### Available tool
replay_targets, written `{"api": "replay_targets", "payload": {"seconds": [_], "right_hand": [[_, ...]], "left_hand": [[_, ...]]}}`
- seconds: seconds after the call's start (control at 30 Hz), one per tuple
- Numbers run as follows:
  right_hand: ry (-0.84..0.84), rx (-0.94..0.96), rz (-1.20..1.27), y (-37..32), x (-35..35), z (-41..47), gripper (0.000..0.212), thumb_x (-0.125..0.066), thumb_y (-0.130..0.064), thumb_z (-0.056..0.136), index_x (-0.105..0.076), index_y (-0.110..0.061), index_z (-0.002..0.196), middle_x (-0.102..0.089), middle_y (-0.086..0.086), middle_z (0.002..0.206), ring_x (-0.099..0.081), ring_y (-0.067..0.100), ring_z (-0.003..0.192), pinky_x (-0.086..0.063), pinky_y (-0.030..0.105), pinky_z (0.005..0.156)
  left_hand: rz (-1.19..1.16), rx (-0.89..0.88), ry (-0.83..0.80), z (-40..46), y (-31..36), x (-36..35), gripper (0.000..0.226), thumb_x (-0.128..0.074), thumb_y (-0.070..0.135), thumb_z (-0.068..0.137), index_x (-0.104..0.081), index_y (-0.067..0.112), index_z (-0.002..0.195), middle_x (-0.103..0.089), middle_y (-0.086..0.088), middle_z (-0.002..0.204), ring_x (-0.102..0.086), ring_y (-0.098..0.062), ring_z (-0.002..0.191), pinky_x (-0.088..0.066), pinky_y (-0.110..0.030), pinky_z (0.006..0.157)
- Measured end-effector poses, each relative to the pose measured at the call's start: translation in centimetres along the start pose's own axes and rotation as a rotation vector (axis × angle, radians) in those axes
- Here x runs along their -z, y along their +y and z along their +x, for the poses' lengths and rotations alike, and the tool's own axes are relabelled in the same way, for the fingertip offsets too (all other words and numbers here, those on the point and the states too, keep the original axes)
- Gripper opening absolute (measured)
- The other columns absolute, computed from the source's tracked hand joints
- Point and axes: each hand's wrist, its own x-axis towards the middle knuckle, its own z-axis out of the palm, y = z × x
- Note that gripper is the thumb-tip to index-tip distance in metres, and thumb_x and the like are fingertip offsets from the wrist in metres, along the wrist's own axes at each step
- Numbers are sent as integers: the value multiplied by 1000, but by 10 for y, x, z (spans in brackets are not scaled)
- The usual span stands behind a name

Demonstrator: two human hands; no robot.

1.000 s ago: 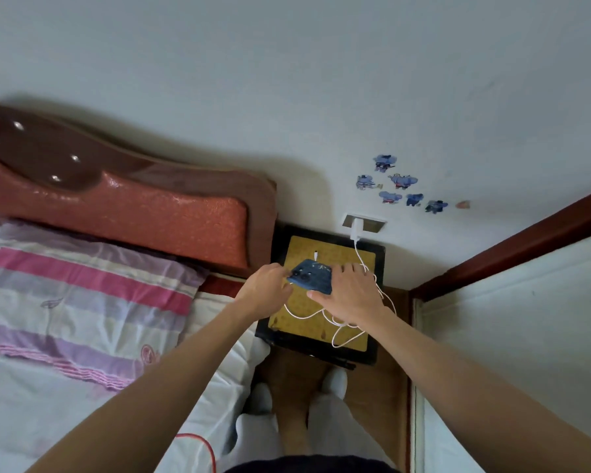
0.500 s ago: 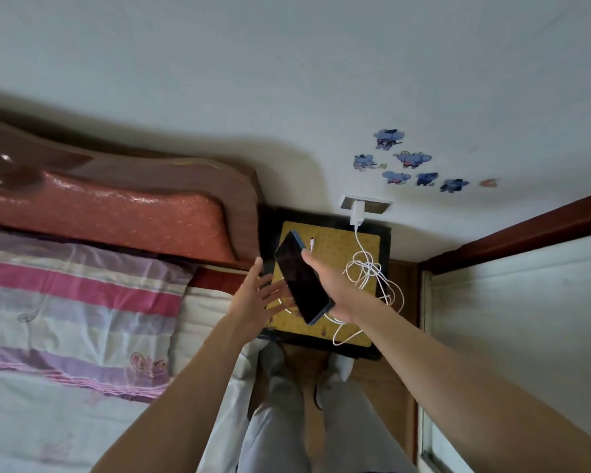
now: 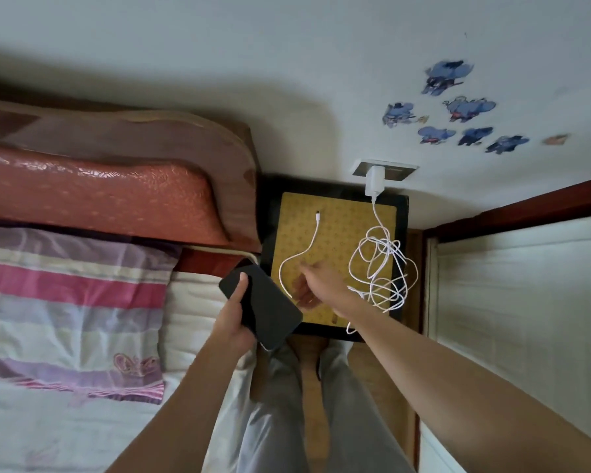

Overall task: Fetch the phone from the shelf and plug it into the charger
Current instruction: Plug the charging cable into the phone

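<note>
My left hand (image 3: 234, 322) grips a dark phone (image 3: 270, 305), screen up, over the bed's edge beside the bedside table. The white charger (image 3: 374, 180) sits plugged in a wall socket behind the table. Its white cable (image 3: 379, 264) lies in a tangled heap on the table's right side, and the loose plug end (image 3: 317, 216) rests near the table's far left. My right hand (image 3: 316, 285) hovers low over the table, fingers apart, right by the cable's thin run; whether it touches the cable I cannot tell.
The small bedside table (image 3: 401, 213) has a yellow patterned top and dark frame. A bed with a red headboard (image 3: 116, 186) and striped pillow (image 3: 69, 302) lies left. A white door (image 3: 526, 302) stands right. My legs and feet are below the table.
The phone passed from my right hand to my left and moved left over the bed edge. My right hand went down to the cable on the table.
</note>
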Motion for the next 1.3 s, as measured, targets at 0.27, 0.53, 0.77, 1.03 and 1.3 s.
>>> {"api": "replay_targets", "payload": {"seconds": [0.27, 0.53, 0.77, 1.03, 1.3], "right_hand": [[402, 39, -232, -4, 10, 101, 42, -47, -45, 100, -62, -11, 80, -70, 10, 68, -73, 27, 58, -63, 46, 68], [502, 11, -546, 2, 14, 130, 27, -53, -23, 100, -67, -11, 81, -65, 1, 77, -68, 20, 72, -50, 31, 56], [400, 216, -251, 6, 19, 97, 41, -66, -20, 85, -49, -13, 49, -49, -1, 45, -45, 13, 42, -44, 26, 54], [178, 437, 520, -36, 37, -39, 34, -42, 5, 96, -60, -13, 119, -63, 5, 65, -64, 21, 62, -55, 28, 59], [174, 760, 262, -39, 58, -162, 42, -46, -32, 102, -68, 4, 102, -35, -8, 53, -29, 6, 46, -25, 18, 45]], "left_hand": [[-44, -90, 77, 19, 6, 39, 45, -53, 49, 93, -63, 10, 114, -79, -8, 82, -77, -21, 70, -61, -36, 52], [-21, -171, 63, 10, 25, 23, 44, -51, 48, 93, -64, 10, 111, -78, -9, 81, -76, -23, 69, -60, -37, 61], [-46, -189, 125, -4, 38, -20, 40, -57, 48, 91, -69, 11, 103, -76, -11, 90, -71, -27, 84, -53, -43, 73], [-162, -155, 114, -49, 27, -79, 45, -64, 46, 86, -67, 12, 116, -72, -12, 103, -68, -30, 92, -54, -44, 80], [-375, -184, 85, -110, 21, -144, 45, -60, 47, 89, -63, 15, 121, -67, -12, 116, -64, -29, 95, -48, -41, 66]]}}
